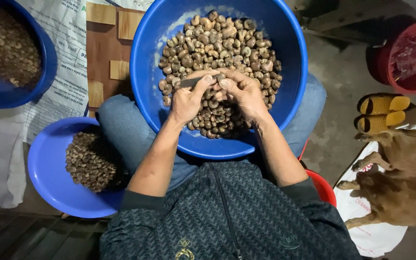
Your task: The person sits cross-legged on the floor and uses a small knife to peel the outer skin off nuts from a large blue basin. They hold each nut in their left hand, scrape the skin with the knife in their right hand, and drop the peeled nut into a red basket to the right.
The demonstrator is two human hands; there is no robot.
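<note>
At frame centre, the left hand (187,100) grips a small knife (194,81) while the right hand (243,94) pinches a nut (221,77) against its blade, both over the big blue basin (285,86) on the lap so pieces drop inside.

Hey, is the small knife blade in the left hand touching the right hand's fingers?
Touching. The head view shows the tip of the small knife blade, gripped by the left hand, meeting the right hand's pinched fingertips with no gap.
</note>
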